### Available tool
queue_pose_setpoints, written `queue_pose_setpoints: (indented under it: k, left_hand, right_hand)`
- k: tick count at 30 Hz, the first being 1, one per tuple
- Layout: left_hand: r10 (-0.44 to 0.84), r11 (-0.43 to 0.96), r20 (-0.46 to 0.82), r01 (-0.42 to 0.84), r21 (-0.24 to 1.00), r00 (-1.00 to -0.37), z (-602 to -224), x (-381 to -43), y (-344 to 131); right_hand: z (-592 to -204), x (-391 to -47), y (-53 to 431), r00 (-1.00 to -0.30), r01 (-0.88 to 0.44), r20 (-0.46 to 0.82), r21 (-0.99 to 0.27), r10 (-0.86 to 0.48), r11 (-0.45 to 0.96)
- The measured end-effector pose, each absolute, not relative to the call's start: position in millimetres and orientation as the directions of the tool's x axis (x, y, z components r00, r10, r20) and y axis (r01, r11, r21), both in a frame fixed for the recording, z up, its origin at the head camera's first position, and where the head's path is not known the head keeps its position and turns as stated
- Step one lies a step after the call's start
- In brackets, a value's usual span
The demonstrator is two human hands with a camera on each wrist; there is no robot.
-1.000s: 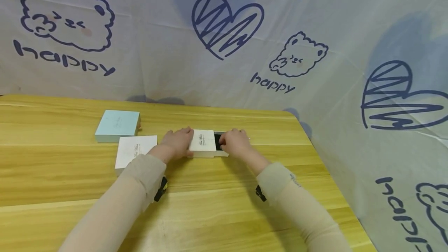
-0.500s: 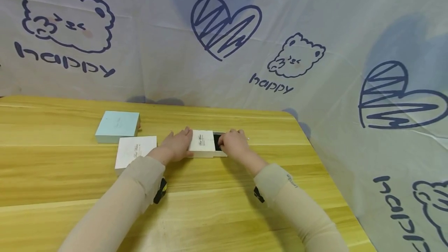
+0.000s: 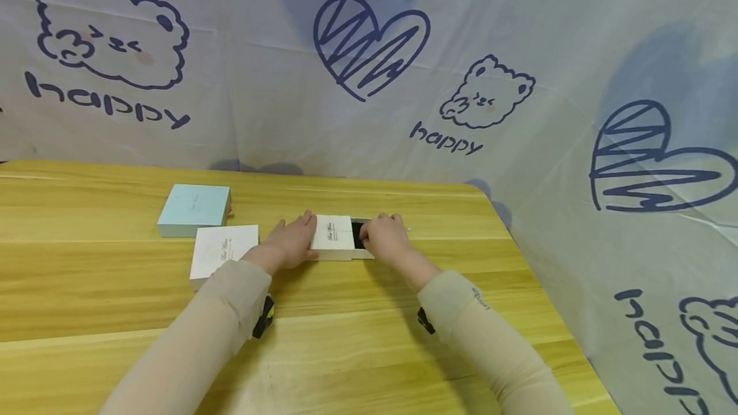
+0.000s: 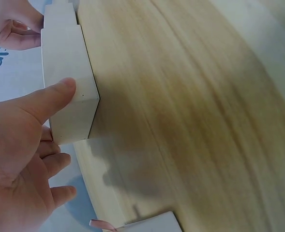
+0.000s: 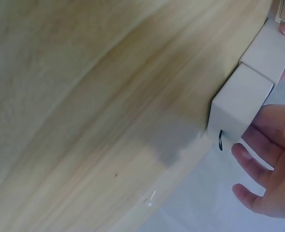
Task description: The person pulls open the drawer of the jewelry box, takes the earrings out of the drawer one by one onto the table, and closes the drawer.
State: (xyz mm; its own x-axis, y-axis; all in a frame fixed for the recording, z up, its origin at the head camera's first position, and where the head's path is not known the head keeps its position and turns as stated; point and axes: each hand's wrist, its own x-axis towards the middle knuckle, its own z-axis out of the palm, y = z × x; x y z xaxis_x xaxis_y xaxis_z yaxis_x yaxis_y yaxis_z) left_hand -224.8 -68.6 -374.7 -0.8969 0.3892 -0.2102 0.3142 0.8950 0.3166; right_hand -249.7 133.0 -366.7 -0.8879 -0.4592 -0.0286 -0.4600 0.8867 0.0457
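In the head view a white drawer box (image 3: 333, 234) with printed lettering lies on the wooden table, its drawer (image 3: 363, 253) partly slid out to the right, black inside. My left hand (image 3: 291, 240) grips the box's left end; the left wrist view shows the thumb (image 4: 65, 89) on the near side and fingers behind. My right hand (image 3: 387, 237) reaches over the drawer, fingertips down in the black interior. Its other fingers bend loosely beside the drawer end, which has a dark pull loop (image 5: 220, 140). I cannot tell whether its hidden fingertips pinch anything.
A light blue box (image 3: 194, 205) stands at the left, with a second white box (image 3: 221, 252) close in front of it, partly behind my left forearm. A tiny shiny item (image 5: 150, 199) lies on the table right of the drawer. A printed cloth (image 3: 277, 114) hangs behind the table.
Both hands stay almost where they were, at the box and in its drawer. The right hand has shifted very slightly left; the head view has tilted a little.
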Motion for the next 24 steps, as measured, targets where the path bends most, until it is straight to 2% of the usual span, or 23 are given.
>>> queue_pose_setpoints:
  k: [8, 14, 20, 24]
  left_hand:
    - [0.385, 0.897, -0.210, 0.311, 0.314, -0.899, -375.2, -225.1, -68.0]
    - [0.378, 0.900, -0.203, 0.308, 0.307, -0.903, -373.5, -224.7, -67.2]
    - [0.374, 0.906, -0.212, 0.306, 0.293, -0.903, -372.8, -224.9, -66.7]
    - [0.376, 0.905, -0.216, 0.307, 0.295, -0.901, -371.9, -224.6, -66.9]
  right_hand:
    - [-354.4, -249.6, 140.0, -0.901, -0.434, 0.018, 0.017, -0.434, 0.901]
    - [-341.1, -259.6, 158.6, -0.924, -0.379, 0.100, -0.096, -0.370, 0.920]
    - [-342.5, -270.9, 185.5, -0.962, -0.275, 0.065, -0.233, -0.267, 0.933]
    - [-348.2, -276.2, 199.7, -0.978, -0.207, 0.018, -0.270, -0.210, 0.940]
